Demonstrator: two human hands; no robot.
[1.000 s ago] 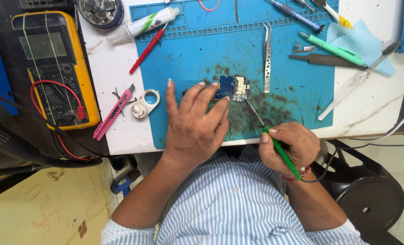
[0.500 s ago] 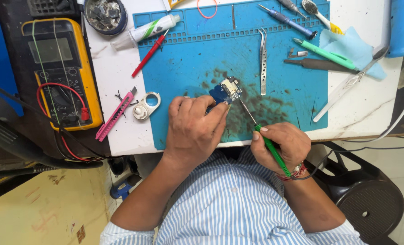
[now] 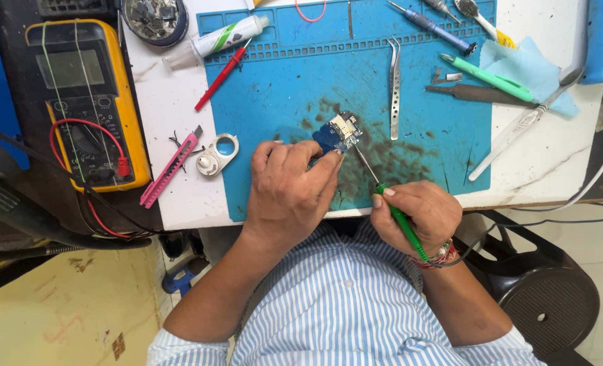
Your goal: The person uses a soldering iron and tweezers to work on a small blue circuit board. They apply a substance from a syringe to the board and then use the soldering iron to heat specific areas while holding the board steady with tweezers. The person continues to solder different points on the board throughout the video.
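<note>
The left hand lay palm down on the blue work mat, its fingers pressed together and pinching the near edge of a small blue circuit board, which sat on the stained middle of the mat. The right hand was curled in a fist-like grip around the green handle of a screwdriver, fingers closed tightly on it; the thin metal shaft ran up and left so that its tip met the board's lower right corner.

Just right of the board, steel tweezers lay upright on the mat. A red-handled probe and a white tube lay at the mat's upper left corner. On the white surface left of the mat sat a pink utility knife and a small white metal opener beside it. Farther left stood a yellow multimeter with red leads. At the upper right, a green pen-like tool rested partly on a light blue cloth.
</note>
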